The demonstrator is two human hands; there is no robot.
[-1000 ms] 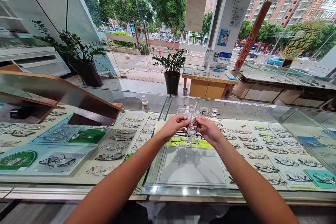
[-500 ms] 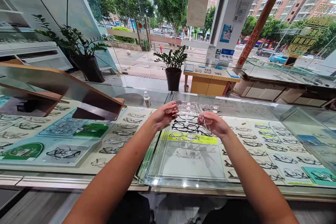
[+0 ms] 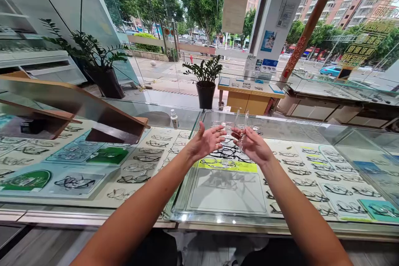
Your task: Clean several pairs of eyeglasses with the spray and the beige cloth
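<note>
At left, a display case point(image 3: 99, 220) contains rows of spectacles point(image 3: 133, 179); beyond it, a dark pot point(image 3: 107, 84) holds a leafy plant point(image 3: 90, 49). A white bottle point(image 3: 174, 120) stands on the glass surface point(image 3: 190, 113). The left hand point(image 3: 206, 143) hovers open, fingers spread apart. Over the right-hand case point(image 3: 249, 222), itself filled with more frames point(image 3: 289, 162), clear glasses point(image 3: 247, 119) are held upright, the right hand's point(image 3: 254, 145) fingers clamped on them.

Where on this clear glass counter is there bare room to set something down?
Free: the glass top over the plain white panel, between the bright yellow strip and the counter's front edge. Crowded: beyond the strip, where the open left hand and the right hand holding clear eyeglasses hover; farther left, the brown wooden stand.
</note>
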